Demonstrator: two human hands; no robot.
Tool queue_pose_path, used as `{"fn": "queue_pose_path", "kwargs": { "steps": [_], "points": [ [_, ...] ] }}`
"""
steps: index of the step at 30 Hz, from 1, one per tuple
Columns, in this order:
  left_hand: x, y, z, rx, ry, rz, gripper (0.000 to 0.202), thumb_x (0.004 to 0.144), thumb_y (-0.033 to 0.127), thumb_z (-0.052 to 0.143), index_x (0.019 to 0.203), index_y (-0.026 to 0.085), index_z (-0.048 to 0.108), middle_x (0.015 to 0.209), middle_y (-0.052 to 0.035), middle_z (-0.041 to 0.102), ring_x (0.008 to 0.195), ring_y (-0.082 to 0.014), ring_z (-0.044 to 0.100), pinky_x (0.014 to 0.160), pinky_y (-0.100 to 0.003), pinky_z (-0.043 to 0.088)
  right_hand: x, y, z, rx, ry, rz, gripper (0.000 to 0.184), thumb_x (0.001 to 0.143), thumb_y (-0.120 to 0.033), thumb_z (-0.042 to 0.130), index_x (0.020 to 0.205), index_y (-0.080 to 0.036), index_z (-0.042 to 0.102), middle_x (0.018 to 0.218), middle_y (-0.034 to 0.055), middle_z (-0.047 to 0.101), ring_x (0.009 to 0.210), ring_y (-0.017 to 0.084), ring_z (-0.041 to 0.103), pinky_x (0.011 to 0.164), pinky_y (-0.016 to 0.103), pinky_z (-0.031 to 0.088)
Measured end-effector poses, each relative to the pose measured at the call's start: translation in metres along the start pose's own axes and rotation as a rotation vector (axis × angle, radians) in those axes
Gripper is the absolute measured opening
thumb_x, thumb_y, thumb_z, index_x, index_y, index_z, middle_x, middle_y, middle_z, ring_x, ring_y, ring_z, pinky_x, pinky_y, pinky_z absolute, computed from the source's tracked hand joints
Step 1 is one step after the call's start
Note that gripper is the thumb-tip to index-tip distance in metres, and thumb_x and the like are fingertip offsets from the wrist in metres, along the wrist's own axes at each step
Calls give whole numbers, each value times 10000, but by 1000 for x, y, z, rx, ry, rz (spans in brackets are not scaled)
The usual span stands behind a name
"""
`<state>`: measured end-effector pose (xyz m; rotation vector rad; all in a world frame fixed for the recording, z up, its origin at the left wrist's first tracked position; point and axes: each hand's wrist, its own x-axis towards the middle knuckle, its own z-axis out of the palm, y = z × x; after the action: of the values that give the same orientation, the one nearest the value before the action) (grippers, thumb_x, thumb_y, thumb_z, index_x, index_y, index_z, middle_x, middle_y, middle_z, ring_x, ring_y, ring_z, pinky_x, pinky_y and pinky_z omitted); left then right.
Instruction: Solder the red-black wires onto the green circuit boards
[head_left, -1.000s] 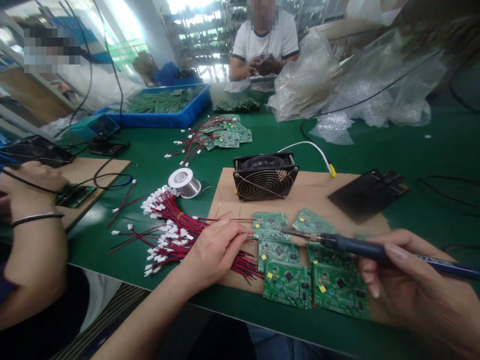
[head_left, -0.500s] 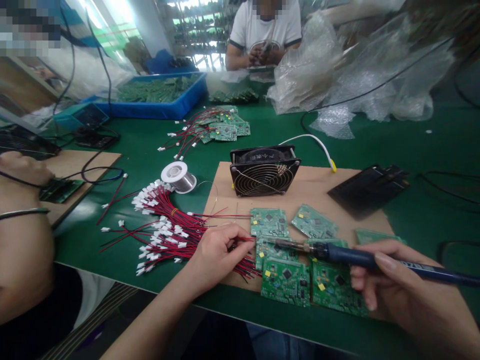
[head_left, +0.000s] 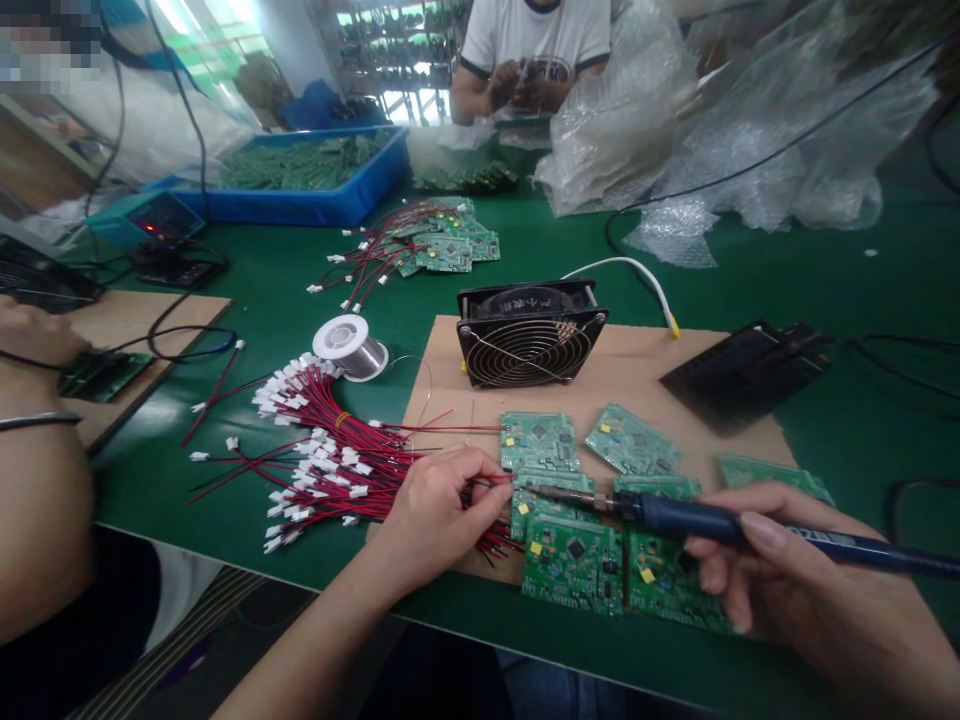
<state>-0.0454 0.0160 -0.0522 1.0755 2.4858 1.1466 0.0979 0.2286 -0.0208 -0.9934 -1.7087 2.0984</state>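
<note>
My left hand [head_left: 439, 510] pinches the stripped end of a red-and-black wire [head_left: 491, 482] from the wire bundle [head_left: 330, 465] and holds it against the left edge of a green circuit board [head_left: 551, 498]. My right hand [head_left: 810, 590] grips a blue-handled soldering iron [head_left: 712, 522]. Its metal tip reaches left across the boards to where the wire end sits. Several more green boards [head_left: 574, 555] lie side by side on the brown cardboard sheet [head_left: 637, 375].
A black fan [head_left: 529, 335] stands upright on the cardboard behind the boards, a solder spool [head_left: 349, 345] to its left, a black iron stand [head_left: 746, 370] to its right. A co-worker's arm [head_left: 37, 470] is at left. Another person [head_left: 532, 60] sits opposite, beside bubble wrap [head_left: 652, 120] and a blue tray [head_left: 300, 185].
The iron's tip has slid left across the boards toward the wire end in my left hand. The view has tipped slightly downward.
</note>
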Motion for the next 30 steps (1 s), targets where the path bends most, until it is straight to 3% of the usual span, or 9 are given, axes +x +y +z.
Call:
{"fn": "queue_pose_path", "kwargs": {
  "steps": [8,30],
  "points": [
    [0,-1,0,22,12,22,152,840,217,561,713,157,621,626,16,618,543,-85,537,525,-199,382,1,-2,4,44,7,36,311,529,-433,873,678,-201,730,560,75,650,391,140,547,296,150,415],
    [0,-1,1,53,28,59,148,839,204,562,704,164,611,600,27,587,513,-81,499,496,-201,356,2,0,2,31,-21,37,289,568,-420,857,700,-198,727,584,76,655,418,140,563,324,151,435]
  ]
}}
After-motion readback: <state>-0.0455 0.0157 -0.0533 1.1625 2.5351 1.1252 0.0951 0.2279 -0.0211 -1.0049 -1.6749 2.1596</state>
